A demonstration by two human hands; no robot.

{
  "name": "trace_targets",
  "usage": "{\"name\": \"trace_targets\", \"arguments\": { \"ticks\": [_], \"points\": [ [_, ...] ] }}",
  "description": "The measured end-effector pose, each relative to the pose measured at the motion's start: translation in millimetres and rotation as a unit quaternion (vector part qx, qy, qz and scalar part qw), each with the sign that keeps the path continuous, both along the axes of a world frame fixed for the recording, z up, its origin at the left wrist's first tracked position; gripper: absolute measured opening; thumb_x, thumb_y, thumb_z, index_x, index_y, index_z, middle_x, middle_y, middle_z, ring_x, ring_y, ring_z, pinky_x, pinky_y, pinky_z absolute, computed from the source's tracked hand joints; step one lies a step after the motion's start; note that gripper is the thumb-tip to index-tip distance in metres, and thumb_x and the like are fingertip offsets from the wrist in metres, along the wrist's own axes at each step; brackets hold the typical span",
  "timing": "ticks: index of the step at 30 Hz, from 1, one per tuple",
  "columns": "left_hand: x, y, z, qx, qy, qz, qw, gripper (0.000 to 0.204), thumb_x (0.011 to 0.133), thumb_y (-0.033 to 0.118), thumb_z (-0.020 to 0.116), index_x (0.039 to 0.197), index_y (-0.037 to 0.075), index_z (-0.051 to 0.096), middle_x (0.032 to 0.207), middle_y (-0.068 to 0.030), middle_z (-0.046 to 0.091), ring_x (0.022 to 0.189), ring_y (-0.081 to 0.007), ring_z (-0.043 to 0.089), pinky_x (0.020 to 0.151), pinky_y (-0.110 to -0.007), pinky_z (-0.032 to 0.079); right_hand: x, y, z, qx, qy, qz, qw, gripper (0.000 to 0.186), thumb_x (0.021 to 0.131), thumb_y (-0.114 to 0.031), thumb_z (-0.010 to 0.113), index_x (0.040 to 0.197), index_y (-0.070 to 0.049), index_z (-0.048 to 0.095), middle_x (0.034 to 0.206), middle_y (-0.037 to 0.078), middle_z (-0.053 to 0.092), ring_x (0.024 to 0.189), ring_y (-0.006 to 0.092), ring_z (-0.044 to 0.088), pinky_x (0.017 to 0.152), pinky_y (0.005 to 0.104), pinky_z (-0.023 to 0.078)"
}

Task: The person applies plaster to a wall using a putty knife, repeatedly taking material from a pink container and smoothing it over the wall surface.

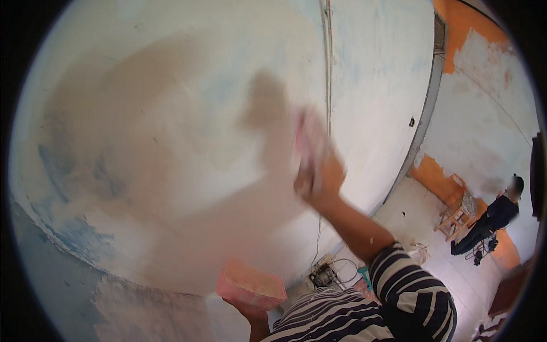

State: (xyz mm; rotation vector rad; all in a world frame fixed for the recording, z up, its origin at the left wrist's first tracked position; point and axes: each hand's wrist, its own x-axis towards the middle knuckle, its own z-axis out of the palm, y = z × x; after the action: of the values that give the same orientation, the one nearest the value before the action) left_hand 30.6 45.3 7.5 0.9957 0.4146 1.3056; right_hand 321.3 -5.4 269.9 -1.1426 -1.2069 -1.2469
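My left hand (246, 310), low in the view, supports a pink rectangular tub (250, 292) from below. Something pale orange-pink, smooth on top, fills the tub. Raised toward the wall, my right hand (326, 175) is closed around a flat pink thing (309, 132). Motion smears that thing, so its kind is unclear, and whether it touches the wall cannot be told. In front of me the white wall (222, 171) shows bluish patches and the shadow of my arm.
Cables (328, 62) run down the wall. Near the lower middle stands a device with coiled wire (326, 275). At right, a person in dark clothes (498, 216) is beside a wooden stool (458, 214), before a part-orange wall (434, 181).
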Motion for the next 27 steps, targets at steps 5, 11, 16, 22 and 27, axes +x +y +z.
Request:
{"name": "trace_targets", "arguments": {
  "ticks": [5, 11, 16, 22, 27],
  "points": [
    [-1.9, 2.5, 13.1, 0.050, 0.030, -0.077, 0.995, 0.079, 0.095, 0.069, 0.043, 0.139, 0.003, 0.038, 0.137, -0.0110, 0.045, 0.126, -0.0233, 0.046, 0.102, -0.043, 0.042, 36.1, 42.7, 43.7, -0.002, 0.078, -0.121, 0.990, 0.065, 0.077, 0.007, 0.057, 0.141, -0.002, 0.048, 0.138, 0.021, 0.055, 0.127, 0.0380, 0.055, 0.099, 0.0437, 0.049],
    [9.1, -6.1, 35.7, 0.037, -0.025, -0.083, 0.996, 0.078, 0.096, 0.068, 0.041, 0.139, 0.003, 0.038, 0.137, -0.0128, 0.046, 0.126, -0.0247, 0.047, 0.102, -0.043, 0.042, -88.1, 10.2, -157.2, -0.339, 0.042, 0.192, 0.920, 0.056, 0.085, 0.001, 0.056, 0.140, -0.008, 0.051, 0.148, 0.017, 0.046, 0.140, 0.0331, 0.042, 0.117, 0.0518, 0.029],
    [-1.8, 0.7, 7.6, 0.026, 0.011, 0.031, 0.999, 0.078, 0.096, 0.068, 0.040, 0.141, 0.004, 0.036, 0.138, -0.0134, 0.045, 0.126, -0.0271, 0.048, 0.103, -0.044, 0.042, -7.5, 1.7, -24.9, -0.082, -0.024, 0.056, 0.995, 0.053, 0.087, -0.011, 0.061, 0.138, 0.002, 0.050, 0.140, 0.024, 0.053, 0.133, 0.0378, 0.050, 0.108, 0.0456, 0.042],
    [-8.8, 21.3, -32.1, -0.037, -0.053, -0.055, 0.996, 0.082, 0.095, 0.070, 0.040, 0.145, 0.006, 0.032, 0.140, -0.0111, 0.044, 0.127, -0.0276, 0.047, 0.104, -0.045, 0.042, 27.8, 48.2, 25.7, -0.116, 0.002, -0.107, 0.987, 0.066, 0.076, -0.001, 0.065, 0.140, -0.006, 0.050, 0.140, 0.019, 0.054, 0.127, 0.0323, 0.055, 0.096, 0.0413, 0.049],
    [3.5, -1.5, 34.7, -0.039, -0.072, -0.022, 0.996, 0.085, 0.093, 0.073, 0.042, 0.145, 0.006, 0.033, 0.140, -0.0104, 0.045, 0.126, -0.0265, 0.047, 0.103, -0.045, 0.042, -68.4, 21.9, -123.7, -0.306, -0.063, 0.165, 0.936, 0.044, 0.087, -0.013, 0.059, 0.130, -0.004, 0.058, 0.146, 0.020, 0.047, 0.140, 0.0347, 0.041, 0.113, 0.0502, 0.034]
  ]
}}
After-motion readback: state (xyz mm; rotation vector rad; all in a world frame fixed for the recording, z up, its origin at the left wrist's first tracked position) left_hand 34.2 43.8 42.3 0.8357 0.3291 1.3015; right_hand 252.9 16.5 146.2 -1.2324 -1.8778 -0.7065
